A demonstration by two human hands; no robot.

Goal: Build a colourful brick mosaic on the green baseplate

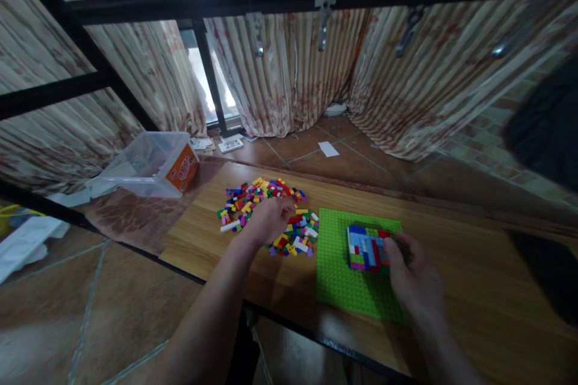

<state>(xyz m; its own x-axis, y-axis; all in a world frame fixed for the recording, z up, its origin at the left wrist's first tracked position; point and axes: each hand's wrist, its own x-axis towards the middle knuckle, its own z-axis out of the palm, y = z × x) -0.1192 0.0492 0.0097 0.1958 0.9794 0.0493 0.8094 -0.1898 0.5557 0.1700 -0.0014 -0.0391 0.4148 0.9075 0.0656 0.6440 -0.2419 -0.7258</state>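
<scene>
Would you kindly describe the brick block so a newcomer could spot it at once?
On the wooden table lies a green studded board. Seen against it is the brick block, its right end in the right hand. Unlike the loose bricks heaped left of the board, its multicoloured pieces are joined.

Left hand (272, 218), fingertip contact unclear

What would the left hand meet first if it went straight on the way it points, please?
Most likely the loose bricks: the left hand is over their pile, with more of them just ahead of it, though its height above them is unclear.
</scene>
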